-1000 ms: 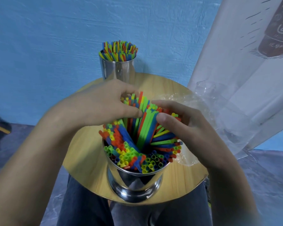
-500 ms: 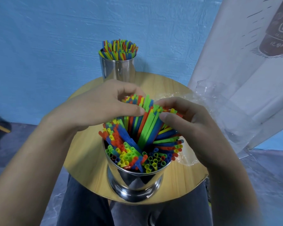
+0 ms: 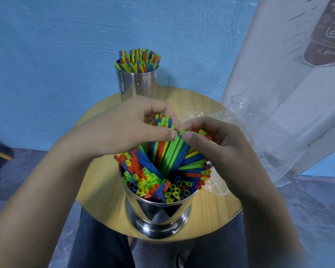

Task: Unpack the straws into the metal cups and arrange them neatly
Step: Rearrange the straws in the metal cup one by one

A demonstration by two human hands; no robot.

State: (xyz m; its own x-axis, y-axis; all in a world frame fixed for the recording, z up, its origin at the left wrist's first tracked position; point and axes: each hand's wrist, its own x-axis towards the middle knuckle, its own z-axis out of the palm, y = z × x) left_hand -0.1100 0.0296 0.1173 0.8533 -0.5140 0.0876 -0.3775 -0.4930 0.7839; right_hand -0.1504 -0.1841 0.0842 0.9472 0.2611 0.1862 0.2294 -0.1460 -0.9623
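Gathering a fanned bunch of coloured straws (image 3: pixel 162 167) at the centre of the frame, a person works over a small round wooden table (image 3: pixel 103 190) set before a blue wall (image 3: pixel 46 45). From the lower left, the left hand (image 3: pixel 124 128) reaches in with fingers curled over the upper ends of the bunch and the thumb pressed against its near side. Behind that hand, at upper centre, the far metal cup (image 3: pixel 138 84) stands upright at the back edge of the table, packed with a second bunch of straws (image 3: pixel 137 59) that rise above its rim. At lower centre, the near metal cup (image 3: pixel 159 211) sits on the front part of the table, holding red, blue, green and yellow straws that splay outward over its rim, open ends toward the camera. From the lower right, the right hand (image 3: pixel 217 144) grips the same bunch, its thumb tip almost meeting the left thumb at the straw tops. Crumpled clear plastic wrapping (image 3: pixel 249 120) lies on the right side of the table behind that hand. A pale printed banner (image 3: pixel 278 64) fills the upper right.
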